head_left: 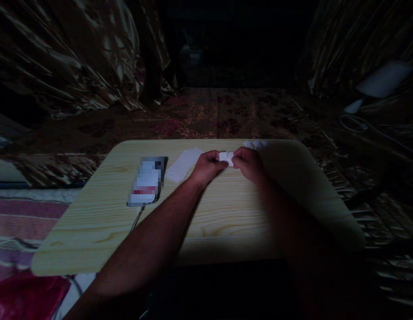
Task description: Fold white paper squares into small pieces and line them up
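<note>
Both of my hands meet over the far middle of a light wooden table [226, 218]. My left hand [206, 168] and my right hand [249, 163] each pinch one side of a small folded white paper [226, 158], fingers closed on it. A flat white sheet [184, 165] lies on the table just left of my left hand. A crumpled white piece [256, 144] sits at the far edge, just beyond my right hand.
A phone [146, 181] lies on the table's left part, with a cable running off the front edge. Shiny patterned fabric surrounds the table in the dark room. A white object [382, 80] and a cord [356, 122] rest at the far right.
</note>
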